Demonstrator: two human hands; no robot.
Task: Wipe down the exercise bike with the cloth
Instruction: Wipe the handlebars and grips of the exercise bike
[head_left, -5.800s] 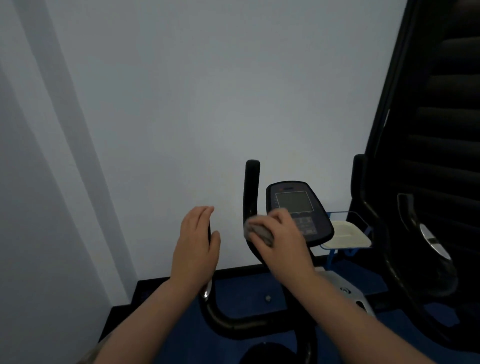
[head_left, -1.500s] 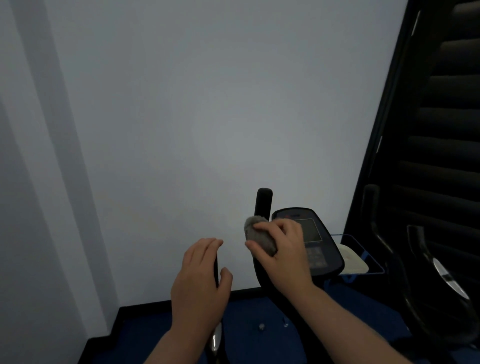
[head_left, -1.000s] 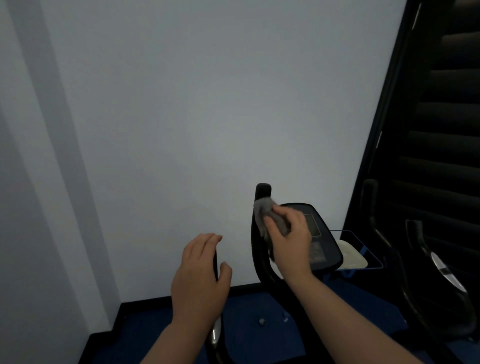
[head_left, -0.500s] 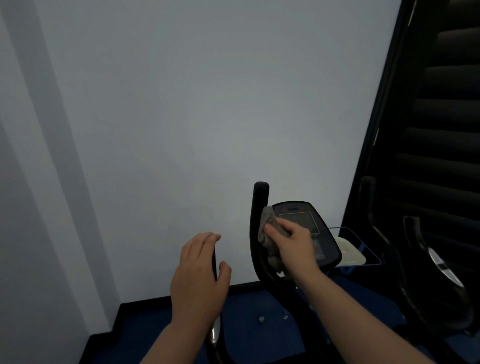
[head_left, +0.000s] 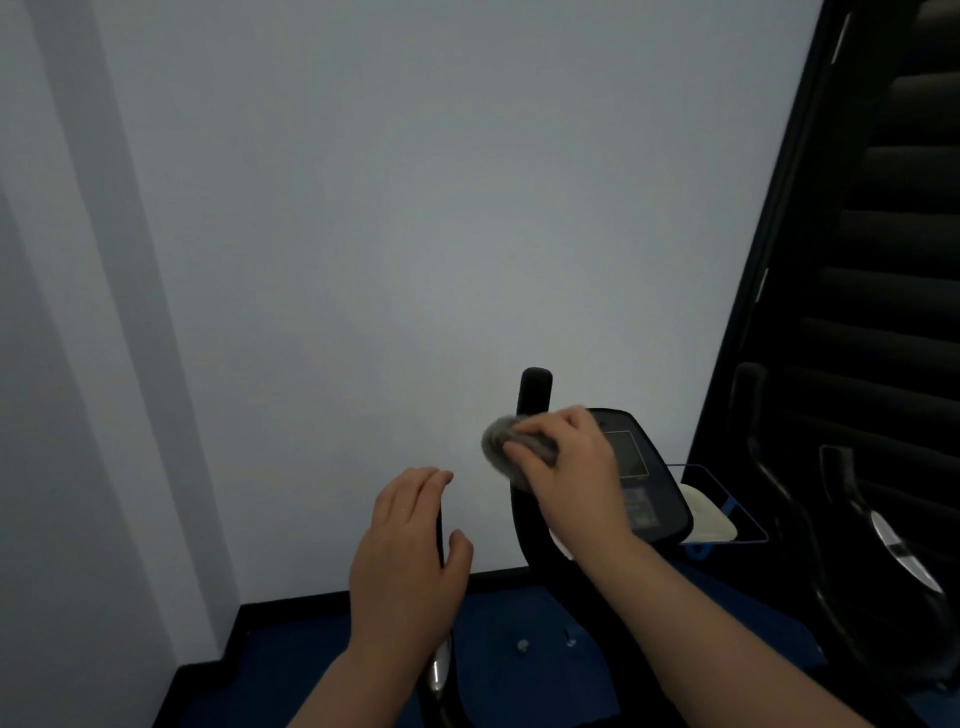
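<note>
Head view, only one there is: right hand curls its fingers round a bunched grey cloth and presses it against the upright right handlebar of the exercise bike, just below the bar's rounded top; that grip is closed tight on the cloth, nothing else in it. Left hand rests on the left handlebar, fingers straight and together on the far side, thumb out on the near side, so the grip is loose and flat, not wrapped, likely just steadying the bike. Console sits just right of the cloth hand, partly hidden by it, screen dim. Progress, as a guess: wiping is under way on the upper right bar; no way to tell from dirt or shine what is already clean. Left bar, console face, lower frame and the seat, out of view, probably all remain, so call it early to middle. Containers: a blue wire tray hangs beside the console on the right, holding something pale and flat, can't tell what. Dark machine to the far right against a black slatted panel. Plain wall behind, blue floor below with two small unclear bits on it.
</note>
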